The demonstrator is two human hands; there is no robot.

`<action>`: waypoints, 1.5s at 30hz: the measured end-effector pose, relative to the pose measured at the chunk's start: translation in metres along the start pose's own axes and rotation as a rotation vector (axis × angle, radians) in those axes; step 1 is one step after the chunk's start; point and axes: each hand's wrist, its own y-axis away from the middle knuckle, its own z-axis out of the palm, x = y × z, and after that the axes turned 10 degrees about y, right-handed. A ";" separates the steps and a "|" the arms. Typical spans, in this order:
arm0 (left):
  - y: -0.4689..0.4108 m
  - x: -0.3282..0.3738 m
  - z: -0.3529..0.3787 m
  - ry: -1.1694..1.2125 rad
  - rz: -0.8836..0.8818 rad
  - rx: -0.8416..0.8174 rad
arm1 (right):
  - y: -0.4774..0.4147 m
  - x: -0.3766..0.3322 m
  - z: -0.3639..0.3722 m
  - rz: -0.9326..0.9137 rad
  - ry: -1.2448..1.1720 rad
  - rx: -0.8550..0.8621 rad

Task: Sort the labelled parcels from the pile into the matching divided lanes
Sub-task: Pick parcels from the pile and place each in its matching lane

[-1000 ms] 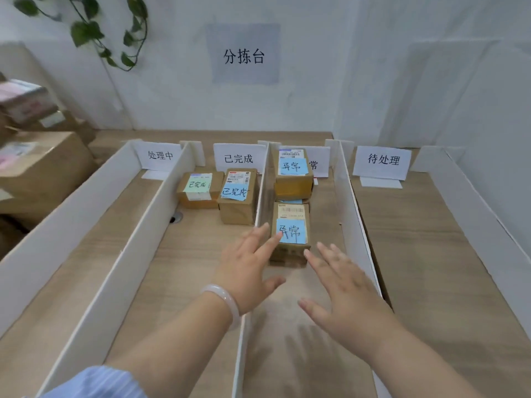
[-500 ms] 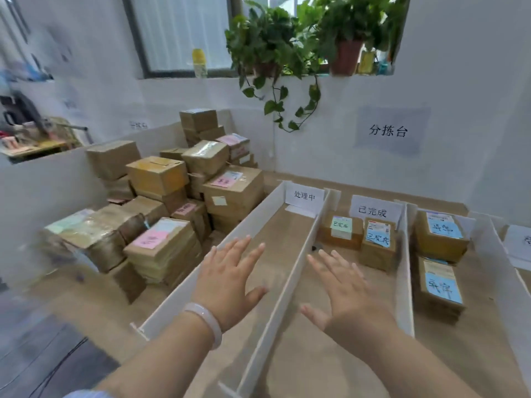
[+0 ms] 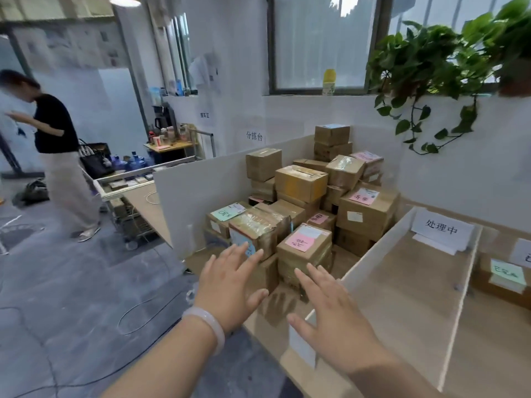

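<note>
1. The left hand [image 3: 230, 285] covers part of the blue label [image 3: 239, 238] on the front parcel [image 3: 258, 222], so its writing cannot be read.
2. The picture's right edge cuts off the green-noted parcel [image 3: 501, 278] and the lane sign [image 3: 523, 252] above it.
3. Lower boxes of the pile [image 3: 301, 182] sit hidden behind nearer ones.
4. The pink note [image 3: 300, 242] is too blurred to read.

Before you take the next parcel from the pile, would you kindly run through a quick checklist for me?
1. Left hand free: ok, open, holding nothing.
2. Right hand free: ok, open, empty.
3. Near parcel with pink label uncovered: ok, nothing on top.
4. That label legible: cannot tell, writing blurred.
5. 处理中 lane has room: ok, bare floor shows.
</note>
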 end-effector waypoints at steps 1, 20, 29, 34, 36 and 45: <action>0.001 -0.012 0.000 0.003 -0.006 0.014 | -0.008 -0.008 0.005 -0.007 -0.006 -0.015; -0.143 -0.153 0.044 0.045 -0.105 -0.120 | -0.216 -0.030 0.071 0.320 -0.309 -0.151; -0.214 -0.190 0.077 0.214 -0.067 -0.228 | -0.262 -0.029 0.094 0.493 -0.300 -0.161; -0.255 -0.204 0.098 0.300 -0.016 -0.326 | -0.274 -0.036 0.105 0.617 -0.325 -0.127; -0.268 -0.211 0.105 0.315 0.027 -0.357 | -0.277 -0.041 0.112 0.670 -0.342 -0.121; -0.292 -0.231 0.120 0.706 0.192 -0.366 | -0.288 -0.079 0.127 0.886 -0.478 0.091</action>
